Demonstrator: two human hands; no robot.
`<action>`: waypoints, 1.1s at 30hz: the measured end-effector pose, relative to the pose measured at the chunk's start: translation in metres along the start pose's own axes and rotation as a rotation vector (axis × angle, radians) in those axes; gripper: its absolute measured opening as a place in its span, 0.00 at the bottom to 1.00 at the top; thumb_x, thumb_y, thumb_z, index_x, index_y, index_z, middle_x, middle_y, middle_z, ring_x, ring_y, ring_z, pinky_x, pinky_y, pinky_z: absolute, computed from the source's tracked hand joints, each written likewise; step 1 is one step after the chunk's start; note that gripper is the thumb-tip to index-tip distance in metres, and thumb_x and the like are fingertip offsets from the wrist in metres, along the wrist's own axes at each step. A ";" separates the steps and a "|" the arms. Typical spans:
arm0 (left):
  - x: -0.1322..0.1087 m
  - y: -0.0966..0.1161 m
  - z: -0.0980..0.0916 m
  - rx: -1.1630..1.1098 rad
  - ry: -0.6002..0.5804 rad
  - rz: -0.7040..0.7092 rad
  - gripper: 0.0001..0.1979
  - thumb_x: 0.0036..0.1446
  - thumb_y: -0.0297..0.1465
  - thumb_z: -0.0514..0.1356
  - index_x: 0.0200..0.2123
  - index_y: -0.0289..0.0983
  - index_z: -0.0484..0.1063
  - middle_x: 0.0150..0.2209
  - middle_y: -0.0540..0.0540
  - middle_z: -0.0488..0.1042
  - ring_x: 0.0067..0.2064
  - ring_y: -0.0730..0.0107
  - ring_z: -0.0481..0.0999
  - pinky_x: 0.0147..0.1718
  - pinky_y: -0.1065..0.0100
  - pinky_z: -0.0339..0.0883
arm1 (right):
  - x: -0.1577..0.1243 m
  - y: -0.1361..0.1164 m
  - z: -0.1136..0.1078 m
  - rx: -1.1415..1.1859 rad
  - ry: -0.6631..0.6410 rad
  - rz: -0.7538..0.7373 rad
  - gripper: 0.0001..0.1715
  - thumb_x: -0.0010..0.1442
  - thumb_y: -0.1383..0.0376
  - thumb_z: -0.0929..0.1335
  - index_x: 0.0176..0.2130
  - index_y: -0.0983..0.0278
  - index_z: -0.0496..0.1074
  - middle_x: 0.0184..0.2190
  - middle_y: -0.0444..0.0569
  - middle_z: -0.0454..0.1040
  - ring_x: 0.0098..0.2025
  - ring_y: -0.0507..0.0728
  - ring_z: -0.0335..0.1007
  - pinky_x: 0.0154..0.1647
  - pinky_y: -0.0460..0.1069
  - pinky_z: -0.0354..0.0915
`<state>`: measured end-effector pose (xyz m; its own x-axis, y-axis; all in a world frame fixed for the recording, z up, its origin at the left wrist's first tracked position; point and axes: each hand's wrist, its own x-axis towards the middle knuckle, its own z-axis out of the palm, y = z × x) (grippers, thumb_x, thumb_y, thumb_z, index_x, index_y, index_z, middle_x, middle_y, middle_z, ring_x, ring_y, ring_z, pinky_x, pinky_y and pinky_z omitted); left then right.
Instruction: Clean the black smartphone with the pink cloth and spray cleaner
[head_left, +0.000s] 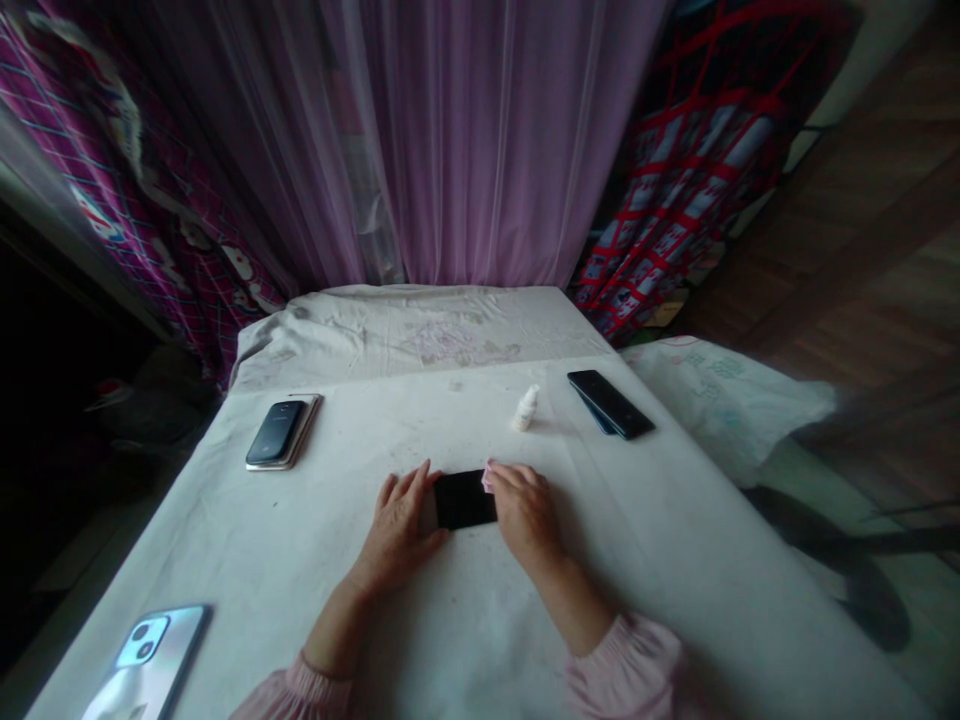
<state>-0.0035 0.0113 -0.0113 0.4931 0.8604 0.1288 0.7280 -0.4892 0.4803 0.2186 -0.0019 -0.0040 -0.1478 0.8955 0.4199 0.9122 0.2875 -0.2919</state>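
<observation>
I see my left hand open against a black smartphone, my right hand curled on a pink cloth, a white bottle beyond, its label unreadable

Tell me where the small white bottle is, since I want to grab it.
In the head view, the small white bottle sits on the white-covered table, just beyond the person's right hand, left of the black phone.

Phones on a covered table
The middle phone lies between the left hand and right hand; behind, a small bottle stands between a single phone and a stacked phone pair.
</observation>
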 end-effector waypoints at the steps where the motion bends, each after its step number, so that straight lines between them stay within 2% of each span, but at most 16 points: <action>1: 0.000 0.000 0.000 0.007 0.001 0.003 0.48 0.52 0.32 0.62 0.69 0.39 0.35 0.63 0.38 0.65 0.65 0.49 0.58 0.64 0.42 0.40 | 0.002 -0.009 0.004 0.018 -0.011 -0.020 0.12 0.64 0.72 0.65 0.42 0.62 0.77 0.46 0.49 0.79 0.45 0.59 0.71 0.46 0.53 0.65; 4: 0.000 0.000 0.002 0.024 0.011 0.006 0.48 0.53 0.34 0.63 0.69 0.39 0.36 0.62 0.37 0.66 0.65 0.48 0.59 0.64 0.43 0.41 | 0.007 -0.029 0.013 0.069 -0.032 -0.063 0.12 0.64 0.72 0.65 0.44 0.62 0.76 0.46 0.50 0.78 0.47 0.58 0.71 0.46 0.53 0.66; 6: 0.000 0.000 0.003 0.031 0.028 0.000 0.48 0.54 0.35 0.62 0.69 0.40 0.36 0.62 0.38 0.67 0.64 0.49 0.60 0.64 0.42 0.42 | 0.007 -0.030 0.015 0.099 -0.037 -0.083 0.13 0.64 0.72 0.65 0.44 0.62 0.76 0.46 0.50 0.78 0.47 0.58 0.71 0.47 0.53 0.67; 8: 0.000 0.000 0.004 0.034 0.043 -0.002 0.47 0.55 0.35 0.62 0.69 0.40 0.35 0.61 0.38 0.67 0.64 0.48 0.61 0.63 0.42 0.42 | 0.005 -0.018 0.012 0.119 -0.027 -0.091 0.14 0.64 0.73 0.64 0.45 0.62 0.76 0.46 0.50 0.78 0.47 0.58 0.71 0.48 0.53 0.68; 13: 0.000 0.001 0.004 0.039 0.042 0.001 0.48 0.54 0.34 0.62 0.69 0.40 0.34 0.62 0.39 0.67 0.64 0.48 0.60 0.64 0.42 0.42 | -0.004 0.032 -0.006 0.063 0.044 -0.027 0.19 0.65 0.76 0.60 0.44 0.65 0.77 0.45 0.53 0.78 0.45 0.59 0.72 0.47 0.54 0.69; 15: 0.000 0.001 0.004 0.049 0.048 -0.002 0.48 0.54 0.34 0.62 0.69 0.40 0.34 0.61 0.40 0.67 0.64 0.49 0.60 0.64 0.43 0.43 | -0.006 0.039 -0.009 0.031 0.061 -0.016 0.20 0.65 0.76 0.59 0.44 0.65 0.77 0.45 0.53 0.78 0.44 0.60 0.71 0.47 0.54 0.70; 18: 0.002 0.000 0.005 0.073 0.052 0.005 0.44 0.55 0.35 0.61 0.69 0.39 0.39 0.62 0.39 0.66 0.64 0.49 0.60 0.64 0.43 0.43 | -0.005 0.029 -0.005 0.024 0.073 -0.035 0.18 0.65 0.75 0.60 0.43 0.66 0.77 0.44 0.52 0.78 0.43 0.59 0.71 0.45 0.53 0.70; 21: 0.005 -0.005 0.005 0.092 0.046 0.037 0.40 0.57 0.36 0.60 0.68 0.38 0.44 0.62 0.37 0.65 0.64 0.49 0.61 0.63 0.43 0.44 | 0.003 0.004 0.008 0.063 0.046 -0.061 0.14 0.64 0.75 0.63 0.44 0.66 0.76 0.44 0.51 0.78 0.44 0.58 0.71 0.47 0.53 0.69; 27: 0.010 -0.010 0.003 0.083 0.043 0.058 0.42 0.57 0.39 0.60 0.69 0.38 0.43 0.63 0.36 0.65 0.64 0.49 0.61 0.63 0.44 0.46 | 0.015 -0.035 0.023 0.125 -0.027 -0.111 0.10 0.63 0.72 0.67 0.43 0.63 0.76 0.46 0.50 0.78 0.48 0.58 0.71 0.49 0.53 0.68; 30: 0.010 -0.008 0.002 0.063 0.033 0.043 0.43 0.57 0.39 0.60 0.69 0.38 0.40 0.62 0.36 0.66 0.64 0.48 0.61 0.63 0.43 0.45 | 0.007 -0.034 0.019 0.177 -0.001 -0.154 0.13 0.62 0.72 0.67 0.46 0.63 0.76 0.45 0.50 0.78 0.49 0.57 0.72 0.51 0.53 0.68; 33: 0.010 -0.005 0.001 0.039 0.018 0.021 0.45 0.56 0.38 0.60 0.70 0.39 0.39 0.62 0.36 0.65 0.64 0.48 0.60 0.63 0.42 0.44 | -0.009 -0.016 0.011 0.203 0.048 -0.153 0.17 0.62 0.75 0.66 0.48 0.62 0.75 0.45 0.50 0.79 0.49 0.57 0.72 0.51 0.53 0.69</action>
<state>-0.0017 0.0220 -0.0132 0.5003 0.8519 0.1546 0.7355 -0.5124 0.4432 0.2011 -0.0110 -0.0122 -0.2556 0.8206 0.5112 0.7845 0.4850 -0.3863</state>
